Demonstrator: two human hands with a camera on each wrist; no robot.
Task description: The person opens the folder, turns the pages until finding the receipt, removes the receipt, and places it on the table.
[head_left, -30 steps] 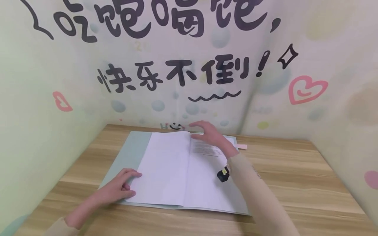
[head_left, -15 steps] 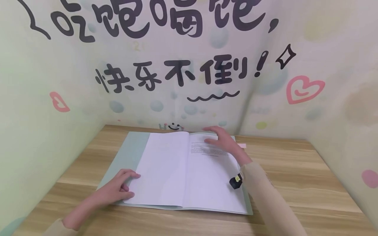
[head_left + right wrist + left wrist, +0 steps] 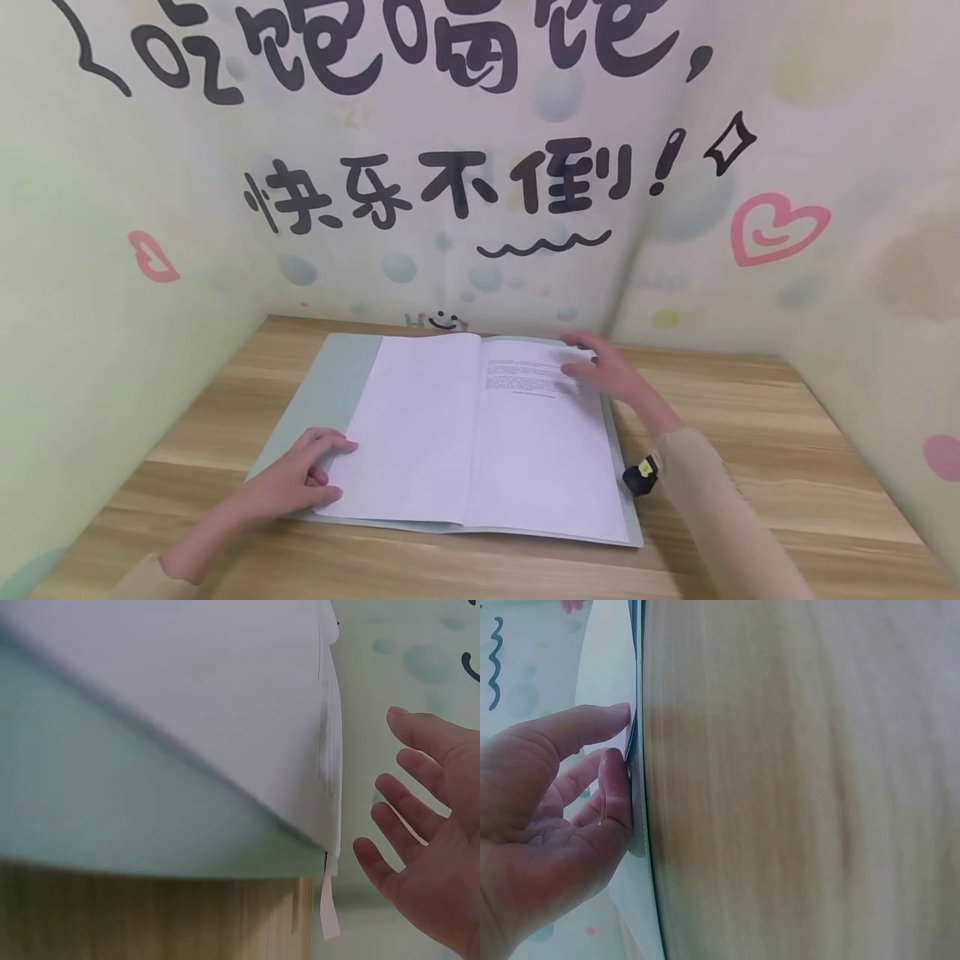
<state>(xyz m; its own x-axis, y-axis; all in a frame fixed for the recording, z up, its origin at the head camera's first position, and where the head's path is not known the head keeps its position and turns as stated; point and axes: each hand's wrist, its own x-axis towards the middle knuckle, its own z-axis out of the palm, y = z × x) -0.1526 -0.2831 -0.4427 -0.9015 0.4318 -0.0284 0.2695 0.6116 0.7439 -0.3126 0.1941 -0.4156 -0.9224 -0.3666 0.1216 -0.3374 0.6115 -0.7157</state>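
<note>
An open book lies on the table, its left page point(image 3: 420, 425) blank and its right page point(image 3: 547, 467) bearing a short block of print near the top. A pale blue-green cover point(image 3: 322, 383) shows beyond the pages. My left hand point(image 3: 288, 479) rests at the outer edge of the left page, thumb and fingers bent; in the left wrist view its fingertips point(image 3: 619, 712) touch the paper. Over the right page's upper outer corner is my right hand point(image 3: 611, 371), fingers spread. The right wrist view shows that hand point(image 3: 431, 825) apart from the paper, holding nothing.
A pink ribbon point(image 3: 328, 907) hangs from the book's edge in the right wrist view. The wood-grain table point(image 3: 750, 450) meets a wall point(image 3: 450, 275) with large black lettering close behind the book. Side walls stand left and right. A small black device point(image 3: 640, 477) sits on my right wrist.
My right hand has moved right, from near the book's middle fold across the right page to its outer upper corner. The left hand stays in place, and the book lies as before.
</note>
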